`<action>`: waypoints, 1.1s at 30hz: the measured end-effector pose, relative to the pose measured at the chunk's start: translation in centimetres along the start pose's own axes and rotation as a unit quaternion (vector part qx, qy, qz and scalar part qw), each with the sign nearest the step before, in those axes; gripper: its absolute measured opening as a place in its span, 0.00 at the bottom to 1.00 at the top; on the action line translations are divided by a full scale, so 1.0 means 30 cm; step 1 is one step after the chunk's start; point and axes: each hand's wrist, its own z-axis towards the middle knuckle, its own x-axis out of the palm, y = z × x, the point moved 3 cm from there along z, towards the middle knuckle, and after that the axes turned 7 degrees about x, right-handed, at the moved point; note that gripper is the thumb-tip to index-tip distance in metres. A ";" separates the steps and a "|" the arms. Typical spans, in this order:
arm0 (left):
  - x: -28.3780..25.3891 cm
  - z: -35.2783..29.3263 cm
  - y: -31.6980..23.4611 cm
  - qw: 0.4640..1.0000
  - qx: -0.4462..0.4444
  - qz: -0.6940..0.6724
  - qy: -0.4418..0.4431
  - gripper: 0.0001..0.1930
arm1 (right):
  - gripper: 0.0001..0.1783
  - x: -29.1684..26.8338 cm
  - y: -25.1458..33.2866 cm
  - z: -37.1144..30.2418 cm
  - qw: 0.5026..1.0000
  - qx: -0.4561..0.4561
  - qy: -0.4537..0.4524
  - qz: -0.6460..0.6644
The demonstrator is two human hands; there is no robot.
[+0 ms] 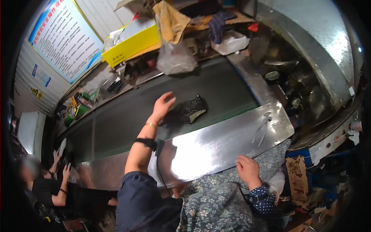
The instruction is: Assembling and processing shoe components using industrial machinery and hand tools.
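On the dark conveyor belt [127,120] lies a glossy black piece [193,109] with a textured surface and a pale patch at its near edge; its exact kind I cannot make out. My left hand [164,105] reaches over the belt just left of it, fingers apart and nothing in them. A dark band and a small device circle that forearm. At the near edge of the shiny metal plate [216,149], my right hand [247,169] rests by the floral apron [220,203], fingers loosely bent and holding nothing visible. Silver pliers [262,129] lie on the plate's right part.
A yellow box [131,42], a hanging plastic bag [176,58] and a yellow cloth [170,19] sit along the belt's far side. A white container [230,41] stands behind its right end. Another person's hands [66,172] are at the belt's far left.
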 end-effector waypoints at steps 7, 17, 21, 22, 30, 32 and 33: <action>0.201 -0.272 -0.002 0.971 0.030 0.187 0.148 0.45 | 0.05 -0.050 0.003 -0.041 0.998 -0.006 -0.053 0.033; 0.388 -0.271 -0.244 0.986 -0.118 0.073 0.094 0.25 | 0.09 -0.186 -0.056 -0.115 0.962 0.105 0.007 0.254; 0.505 -0.589 -0.271 0.852 -0.157 -0.456 0.203 0.23 | 0.15 -0.349 -0.152 -0.154 0.939 0.167 -0.104 0.283; 0.583 -0.656 -0.249 0.739 -0.205 -0.603 0.221 0.27 | 0.19 -0.402 -0.131 -0.142 0.927 0.124 -0.158 0.318; 1.014 -0.814 -0.711 0.744 -0.189 -0.495 0.407 0.29 | 0.21 -0.799 0.210 -0.274 0.941 -0.106 -0.319 0.042; 1.081 -0.829 -0.795 0.736 -0.061 -0.557 0.379 0.32 | 0.20 -0.723 0.265 -0.314 0.960 -0.099 -0.260 -0.033; 1.091 -0.860 -0.815 0.758 -0.121 -0.521 0.374 0.31 | 0.19 -0.686 0.275 -0.332 0.967 -0.079 -0.238 -0.042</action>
